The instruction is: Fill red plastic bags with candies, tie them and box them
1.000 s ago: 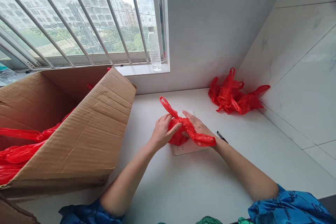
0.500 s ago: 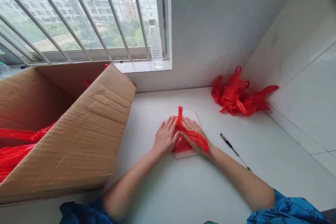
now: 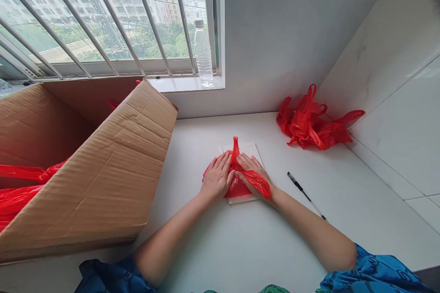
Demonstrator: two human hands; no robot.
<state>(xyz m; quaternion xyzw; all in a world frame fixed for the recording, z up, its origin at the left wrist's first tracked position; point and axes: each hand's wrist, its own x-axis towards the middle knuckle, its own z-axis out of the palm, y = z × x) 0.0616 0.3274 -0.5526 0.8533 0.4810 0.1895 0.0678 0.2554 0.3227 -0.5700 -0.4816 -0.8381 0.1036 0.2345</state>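
Note:
Both palms press down on a red plastic bag [image 3: 238, 187] that lies on a thin white pad or board [image 3: 250, 150] on the white tabletop. My left hand [image 3: 217, 175] rests flat on the bag's left part, fingers stretched forward. On the right side, my right hand [image 3: 256, 175] lies flat with fingers extended, and a loose flap of the bag drapes over its thumb side and wrist. Between the hands, one narrow bag handle sticks up and away from me. What lies under the palms is hidden.
A large open cardboard box [image 3: 113, 169] with red bags [image 3: 20, 199] inside stands at left. Crumpled red bags [image 3: 314, 121] lie by the right wall. A black pen [image 3: 305, 194] is near my right forearm. A clear water bottle [image 3: 203, 55] stands on the windowsill.
Both hands stay almost in place on the bag, and slightly more of its left edge shows beside my left hand. The whole view has shifted a little.

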